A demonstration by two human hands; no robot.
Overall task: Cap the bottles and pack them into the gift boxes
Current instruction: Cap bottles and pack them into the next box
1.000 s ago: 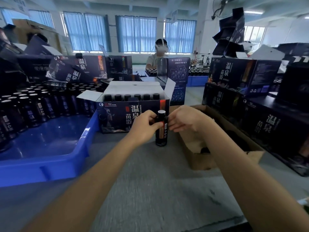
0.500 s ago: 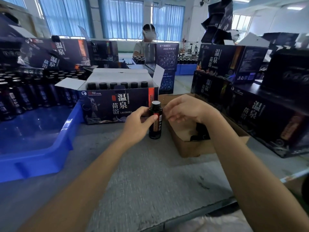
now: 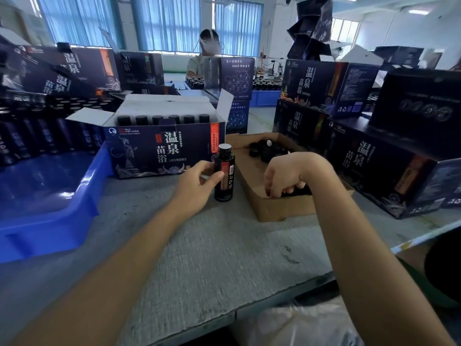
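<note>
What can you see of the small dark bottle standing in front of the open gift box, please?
The bottle is small, dark and glossy, seemingly glass or plastic, with an orange-red label and white print. Its threaded neck is uncapped, showing a white top. It stands upright on the grey table, by the gift box. The left hand grips its body.

White characters and an orange strip are being shown on the navy cardboard gift box [image 3: 139, 156]; an orange label, on the small dark bottle [image 3: 225, 168].

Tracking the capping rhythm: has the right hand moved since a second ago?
Yes: the right hand left the bottle and went rightward into the cardboard box.
</note>
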